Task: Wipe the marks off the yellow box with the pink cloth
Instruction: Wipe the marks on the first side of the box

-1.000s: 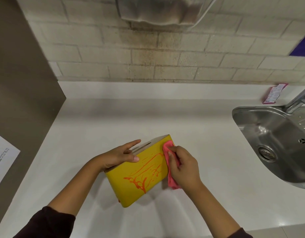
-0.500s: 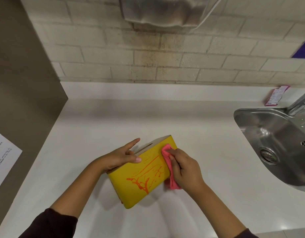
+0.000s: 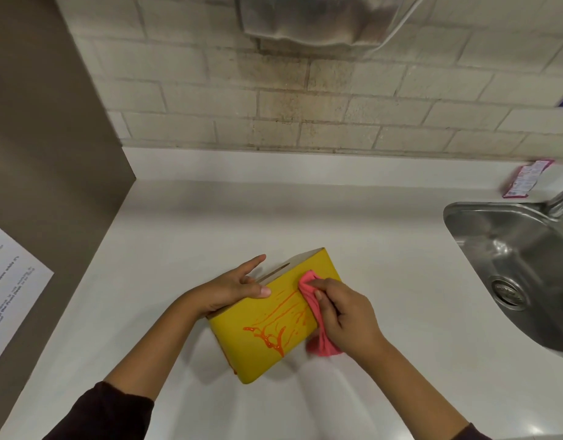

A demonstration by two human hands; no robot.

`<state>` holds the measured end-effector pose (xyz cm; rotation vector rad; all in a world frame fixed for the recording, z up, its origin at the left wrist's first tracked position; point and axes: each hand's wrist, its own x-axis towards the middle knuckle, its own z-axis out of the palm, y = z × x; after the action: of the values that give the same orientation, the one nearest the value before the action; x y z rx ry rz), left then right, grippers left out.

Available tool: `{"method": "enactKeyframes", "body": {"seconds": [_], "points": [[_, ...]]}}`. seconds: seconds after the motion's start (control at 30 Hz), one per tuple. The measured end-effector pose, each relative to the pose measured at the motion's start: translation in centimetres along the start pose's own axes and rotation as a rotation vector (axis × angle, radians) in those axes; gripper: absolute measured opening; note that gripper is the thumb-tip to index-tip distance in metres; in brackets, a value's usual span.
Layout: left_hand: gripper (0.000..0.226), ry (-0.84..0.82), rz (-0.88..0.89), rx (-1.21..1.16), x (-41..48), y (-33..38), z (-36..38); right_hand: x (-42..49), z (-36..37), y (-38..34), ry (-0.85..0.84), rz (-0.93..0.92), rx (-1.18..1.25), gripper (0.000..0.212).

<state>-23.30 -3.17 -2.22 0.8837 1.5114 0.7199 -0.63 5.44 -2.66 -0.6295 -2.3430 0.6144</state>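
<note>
One head-worn wide-angle view looks forward and steeply down, close above the left hand [image 3: 238, 289] and right hand [image 3: 346, 315], taking in the countertop [image 3: 384, 249] beyond them and the brick wall [image 3: 337, 100] behind.

Shiny steel sink [image 3: 483, 227], matt counter [image 3: 305, 217]

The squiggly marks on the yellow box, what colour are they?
Orange-red, smeared in streaks across the marks on the yellow box; the head view shows them best.
</note>
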Motion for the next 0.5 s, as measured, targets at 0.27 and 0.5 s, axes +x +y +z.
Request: {"method": "enactKeyframes", "body": {"seconds": [0.27, 0.5], "points": [[0.093, 0.036, -0.01, 0.025, 0.0, 0.5, 0.5, 1.5, 1.6, -1.0, 0.208, 0.265, 0.1, 0.025], [0.084, 0.039, -0.008, 0.052, 0.3, 0.1, 0.4, 0.3, 0.5, -0.8, 0.033, 0.03, 0.04, 0.029]]}}
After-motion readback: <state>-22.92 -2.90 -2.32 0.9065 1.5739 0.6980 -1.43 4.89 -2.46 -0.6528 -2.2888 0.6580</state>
